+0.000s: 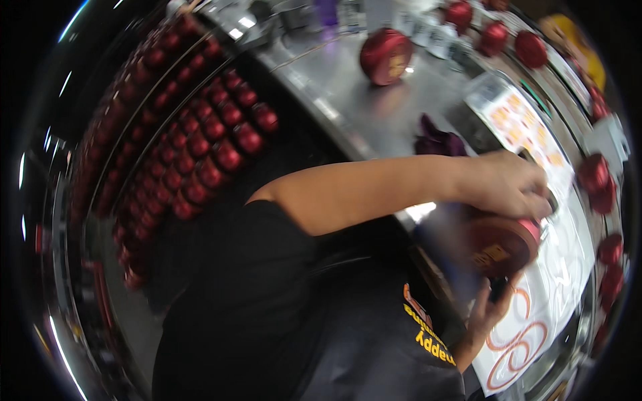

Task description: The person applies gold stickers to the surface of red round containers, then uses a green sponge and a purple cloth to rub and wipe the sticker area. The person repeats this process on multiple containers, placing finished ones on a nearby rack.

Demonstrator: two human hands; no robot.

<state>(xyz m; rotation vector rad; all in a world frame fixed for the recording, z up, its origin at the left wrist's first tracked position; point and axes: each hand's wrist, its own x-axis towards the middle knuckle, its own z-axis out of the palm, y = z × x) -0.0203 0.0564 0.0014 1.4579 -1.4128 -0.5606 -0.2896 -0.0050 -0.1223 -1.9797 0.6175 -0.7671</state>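
A thick, round, dark-red object (pixel 495 244) with a gold mark on its flat face is tilted above the right part of the worktable, blurred by motion. My right hand (pixel 491 309) supports it from below, thumb and fingers spread against its lower edge. From above, my left hand (pixel 511 184) reaches over with curled fingers at its upper rim. Something dark shows at those fingertips, too blurred to name. Beyond my left forearm lies a dark purple cloth (pixel 438 139). Another round red object (pixel 386 57) with a gold mark stands farther back on the metal tabletop (pixel 341 87).
Racks of shiny round red objects (pixel 210 150) stand at the left. A white sheet with orange rings (pixel 535 321) lies under plastic at the right, beside a clear tray (pixel 495 90). White cups (pixel 435 39) and more red pieces (pixel 530 49) stand at the back.
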